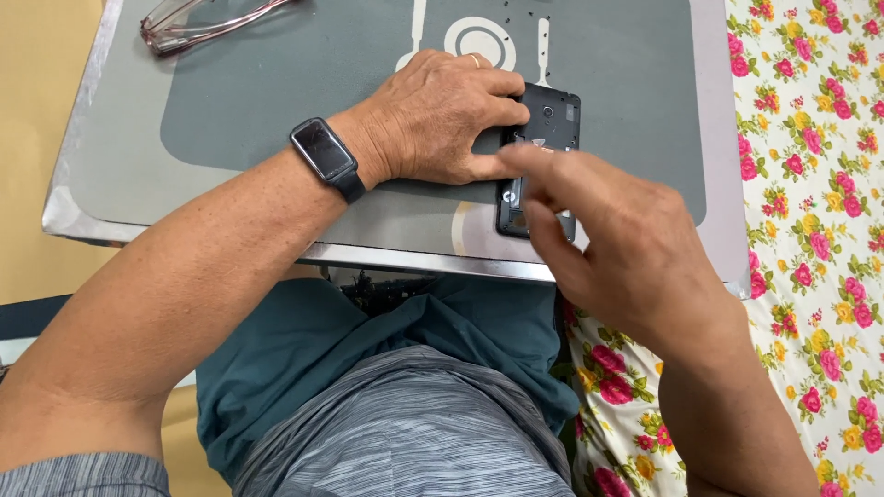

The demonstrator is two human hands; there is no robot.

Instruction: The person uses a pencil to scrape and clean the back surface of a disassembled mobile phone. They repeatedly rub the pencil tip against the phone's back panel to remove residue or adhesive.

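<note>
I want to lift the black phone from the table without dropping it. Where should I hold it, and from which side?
Probably by its two long edges near the lower end, coming from above. The phone lies flat, back up and opened, on the table, so its faces offer no hold. The left hand presses its upper part and the right hand covers the lower end; both must move first.

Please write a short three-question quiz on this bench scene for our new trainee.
1. True or false: the left hand presses down on the opened black phone.
2. Which lies at the mat's far left corner? A) eyeglasses B) scissors C) a cup
3. Fill in: the left wrist wears a black ____.

Key: 1 true; 2 A; 3 smartwatch. The right hand hovers over the phone, fingertips at its open back.
</note>
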